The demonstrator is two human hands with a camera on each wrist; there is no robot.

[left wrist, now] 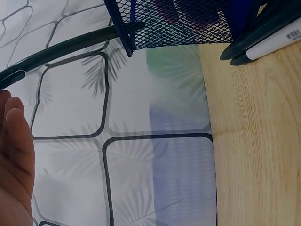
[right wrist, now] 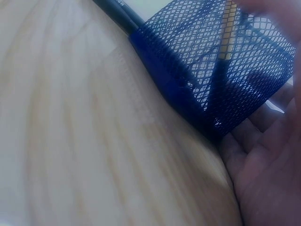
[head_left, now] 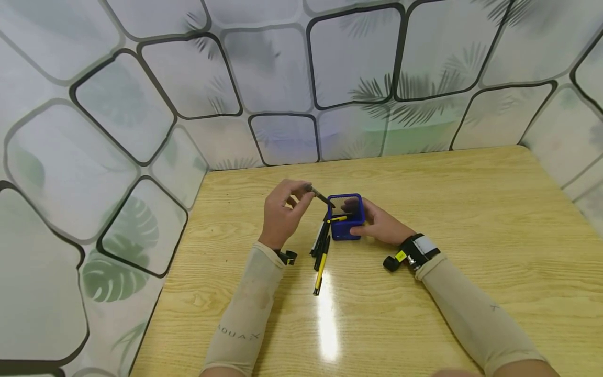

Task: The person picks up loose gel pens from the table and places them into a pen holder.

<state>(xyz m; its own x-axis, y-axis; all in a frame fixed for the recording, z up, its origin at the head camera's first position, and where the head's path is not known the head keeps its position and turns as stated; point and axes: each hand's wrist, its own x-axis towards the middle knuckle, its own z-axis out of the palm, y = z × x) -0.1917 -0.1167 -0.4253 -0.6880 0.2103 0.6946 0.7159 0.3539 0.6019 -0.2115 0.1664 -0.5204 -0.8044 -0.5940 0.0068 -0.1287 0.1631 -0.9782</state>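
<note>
A blue mesh pen holder (head_left: 345, 230) stands on the table, with my right hand (head_left: 385, 226) gripping its right side, thumb at the front and fingers behind. My left hand (head_left: 285, 213) pinches a dark pen (head_left: 321, 196) by its upper end between thumb and fingers. The pen slants down to the right, and its tip (left wrist: 134, 27) overlaps the holder's rim in the left wrist view. A yellow-and-black pen (right wrist: 227, 35) leans inside the holder, seen through the mesh in the right wrist view.
Several pens lie on the wooden table (head_left: 461, 209) beside the holder's left front. Among them are a yellow-and-black pen (head_left: 321, 269) nearest me and a white pen with a dark tip (left wrist: 273, 45). A patterned wall covering (head_left: 282, 68) rises behind the table.
</note>
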